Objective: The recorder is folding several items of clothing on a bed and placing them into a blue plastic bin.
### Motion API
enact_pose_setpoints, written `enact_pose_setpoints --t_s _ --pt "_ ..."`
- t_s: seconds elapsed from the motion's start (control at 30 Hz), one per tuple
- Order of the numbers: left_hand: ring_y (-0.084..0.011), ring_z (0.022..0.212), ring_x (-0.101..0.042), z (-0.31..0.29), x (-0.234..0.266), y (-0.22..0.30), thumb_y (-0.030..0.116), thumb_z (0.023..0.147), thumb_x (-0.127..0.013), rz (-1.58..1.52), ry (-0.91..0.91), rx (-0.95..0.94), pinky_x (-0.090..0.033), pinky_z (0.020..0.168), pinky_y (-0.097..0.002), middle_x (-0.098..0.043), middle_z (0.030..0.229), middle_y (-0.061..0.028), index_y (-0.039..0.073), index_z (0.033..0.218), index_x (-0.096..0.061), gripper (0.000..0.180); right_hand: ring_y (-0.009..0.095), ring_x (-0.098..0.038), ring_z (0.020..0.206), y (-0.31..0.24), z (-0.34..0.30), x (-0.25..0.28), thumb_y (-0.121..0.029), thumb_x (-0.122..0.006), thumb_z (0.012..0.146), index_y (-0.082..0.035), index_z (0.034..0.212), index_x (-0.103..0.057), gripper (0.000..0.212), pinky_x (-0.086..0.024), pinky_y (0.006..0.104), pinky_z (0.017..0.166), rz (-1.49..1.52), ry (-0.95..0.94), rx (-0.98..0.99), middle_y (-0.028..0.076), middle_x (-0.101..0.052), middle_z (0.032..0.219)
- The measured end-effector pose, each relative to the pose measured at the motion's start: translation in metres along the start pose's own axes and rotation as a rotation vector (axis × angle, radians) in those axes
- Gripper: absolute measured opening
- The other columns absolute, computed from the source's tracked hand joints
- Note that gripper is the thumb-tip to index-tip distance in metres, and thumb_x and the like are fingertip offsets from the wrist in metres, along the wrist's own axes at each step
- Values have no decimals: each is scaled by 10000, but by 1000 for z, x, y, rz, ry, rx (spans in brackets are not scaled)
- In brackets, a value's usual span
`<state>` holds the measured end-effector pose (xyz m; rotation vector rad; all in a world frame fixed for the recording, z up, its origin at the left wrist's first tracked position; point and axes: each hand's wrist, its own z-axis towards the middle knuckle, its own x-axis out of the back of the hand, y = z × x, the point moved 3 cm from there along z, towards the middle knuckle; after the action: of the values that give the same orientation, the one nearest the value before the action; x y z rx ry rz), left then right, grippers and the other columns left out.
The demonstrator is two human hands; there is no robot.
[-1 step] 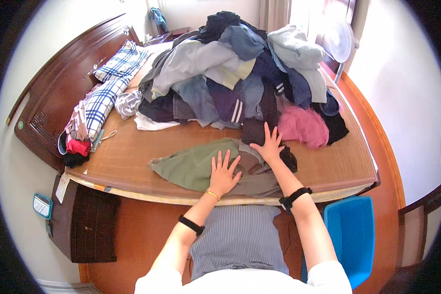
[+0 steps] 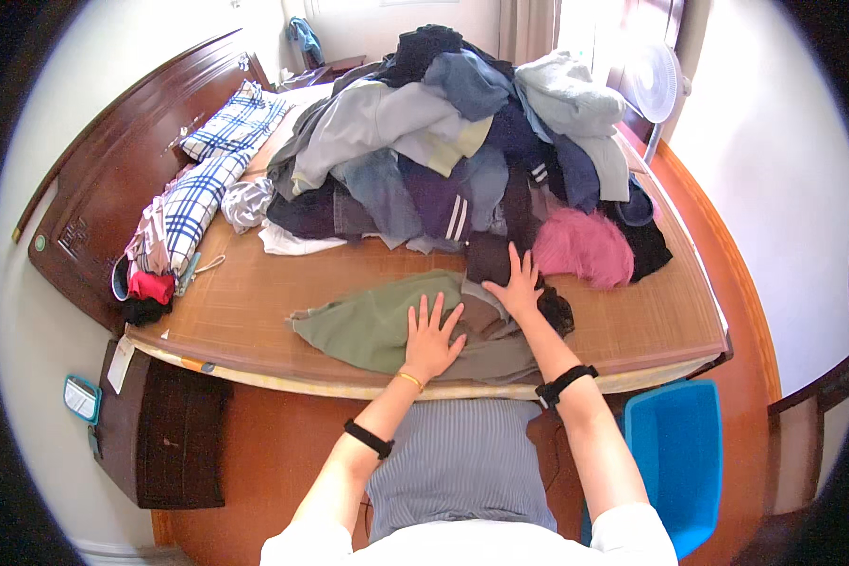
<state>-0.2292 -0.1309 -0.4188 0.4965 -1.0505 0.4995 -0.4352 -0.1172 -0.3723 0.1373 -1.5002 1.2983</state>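
Near the front edge of the bed lies the green cloth, your left hand flat on it and right hand over the dark cloth beside it, fingers spread wide, so light, even outward pressure should ease creases best

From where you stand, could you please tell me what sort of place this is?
It is most likely a bedroom: there is a bed with a dark wooden headboard, and plaid bedding lies near it.
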Motion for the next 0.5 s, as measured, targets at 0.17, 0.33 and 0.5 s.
enact_pose_setpoints --t_s 0.17,0.33,0.5 --pt "-428 1411 -151 11 -4 13 483 910 -461 -31 -34 -11 -108 1118 -600 -205 1544 -161 270 1463 -334 606 319 -432 1256 66 20 -24 -229 -727 749 -149 1256 -485 567 -304 548 1038 147 56 129 155 -498 1320" --pt "-429 1406 -166 6 -3 6 481 908 -484 -56 -31 -45 -96 1126 -583 -245 1525 -174 222 1453 -349 618 173 -509 1036 63 -4 -5 19 -536 826 -13 1080 -532 256 -371 293 949 900 119 86 101 -600 1118" --pt "-375 1381 -272 7 5 1 541 919 -472 -1036 -214 295 -196 1096 -590 -342 1485 -145 168 1411 -402 622 247 -513 1105 39 -79 33 140 -392 668 -26 980 -501 370 -338 336 1008 913 251 201 127 -587 1140"
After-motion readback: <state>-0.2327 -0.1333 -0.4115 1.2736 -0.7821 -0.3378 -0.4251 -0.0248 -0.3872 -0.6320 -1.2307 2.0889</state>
